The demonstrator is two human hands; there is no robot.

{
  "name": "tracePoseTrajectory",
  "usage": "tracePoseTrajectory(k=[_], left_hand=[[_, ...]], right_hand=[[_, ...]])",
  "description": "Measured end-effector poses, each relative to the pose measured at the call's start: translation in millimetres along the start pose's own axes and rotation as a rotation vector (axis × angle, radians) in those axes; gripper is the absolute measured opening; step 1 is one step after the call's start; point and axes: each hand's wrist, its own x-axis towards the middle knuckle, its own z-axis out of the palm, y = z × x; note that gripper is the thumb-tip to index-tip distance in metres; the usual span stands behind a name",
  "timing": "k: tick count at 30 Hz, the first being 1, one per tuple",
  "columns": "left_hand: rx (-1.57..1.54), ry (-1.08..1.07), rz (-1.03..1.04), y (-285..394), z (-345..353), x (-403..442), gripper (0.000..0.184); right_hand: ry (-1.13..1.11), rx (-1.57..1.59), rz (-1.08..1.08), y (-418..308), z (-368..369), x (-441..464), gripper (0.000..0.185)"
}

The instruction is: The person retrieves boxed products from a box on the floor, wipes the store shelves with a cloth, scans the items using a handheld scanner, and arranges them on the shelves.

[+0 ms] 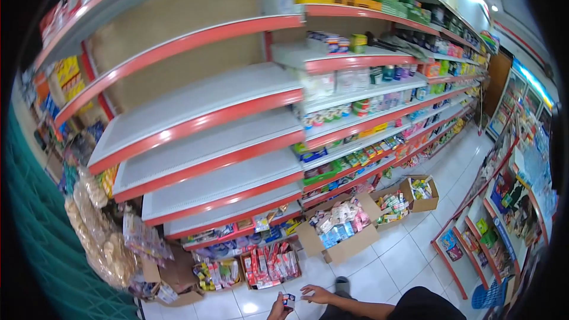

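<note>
Low in the view, my left hand [277,309] is closed around a small dark blue and white box with some red on it [288,301]. What is printed on the box is too small to read. My right hand [317,294] is just to the right of the box, apart from it, with its fingers loosely stretched and nothing in them. Beyond my hands on the floor is a carton of red and white packets [271,265]. Beside it sits a carton of yellow and white packets [217,274].
Tiered grey shelves with red edges [225,136] rise ahead, stocked with goods on the right. An open carton [349,248] and smaller cartons [422,202] line the tiled floor [397,255]. A lower rack [450,261] and a blue basket [489,296] stand right. Plastic-wrapped goods [98,237] hang left.
</note>
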Motion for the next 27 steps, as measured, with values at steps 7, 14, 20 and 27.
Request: tracePoseTrajectory(k=[7, 14, 20, 27], left_hand=[[0.178, 0.259, 0.165, 17.0, 91.1, 57.3, 0.036], [-0.043, 0.329, 0.361, 5.3, 167.8, 129.6, 0.029], [-0.226, -0.071, 0.199, 38.8, 289.6, 195.6, 0.031], [0.068, -0.214, 0.459, 99.6, 444.0, 219.4, 0.04]], right_hand=[[0.278, 0.272, -0.019, 75.4, -238.6, -37.2, 0.025], [0.541, 0.306, 0.374, 41.7, -443.7, -80.6, 0.023], [0.837, 0.073, -0.448, -3.1, -635.2, -35.7, 0.011], [1.041, -0.156, -0.556, -322.3, -757.4, -80.8, 0.026]])
